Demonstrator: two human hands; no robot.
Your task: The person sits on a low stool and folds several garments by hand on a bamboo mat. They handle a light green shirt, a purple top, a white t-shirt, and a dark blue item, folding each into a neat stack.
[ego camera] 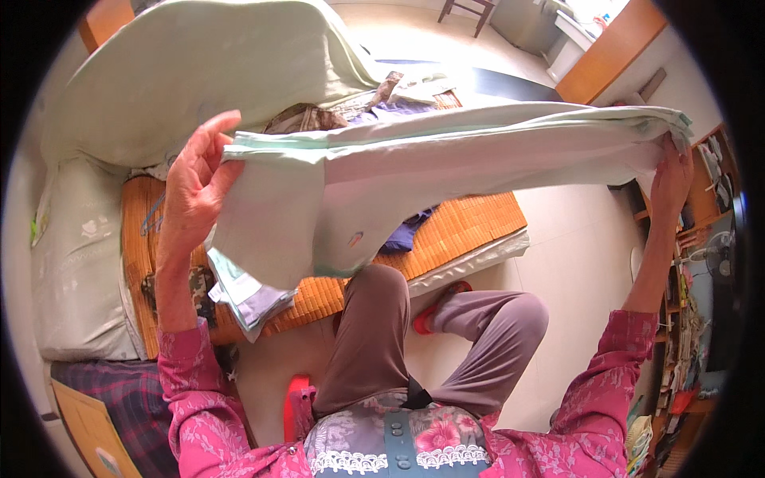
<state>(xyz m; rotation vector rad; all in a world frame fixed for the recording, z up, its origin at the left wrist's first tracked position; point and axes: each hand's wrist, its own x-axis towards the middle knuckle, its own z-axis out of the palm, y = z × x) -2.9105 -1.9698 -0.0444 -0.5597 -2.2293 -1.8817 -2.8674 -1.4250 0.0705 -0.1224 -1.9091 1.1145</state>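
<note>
A pale garment [430, 161] with light green edges is stretched lengthwise between both hands, folded along its length. My left hand [203, 173] pinches one end of it between thumb and fingers. My right hand [672, 173] grips the far end at the right, its fingertips partly hidden by the cloth. A small coloured mark shows on the fabric near its lower edge. Beneath the left end lies a stack of folded clothes [254, 302] on a bamboo mat [472, 224]. Dark blue cloth [409, 233] rests on the mat, partly covered by the held garment.
A sofa under a pale green cover [209, 66] stands behind the mat. More clothes [394, 107] are heaped beyond the garment. Camouflage cloth [203, 293] and a blue hanger [152, 215] lie at the left. Crowded shelves [675, 334] line the right. A red slipper [296, 406] is on the floor.
</note>
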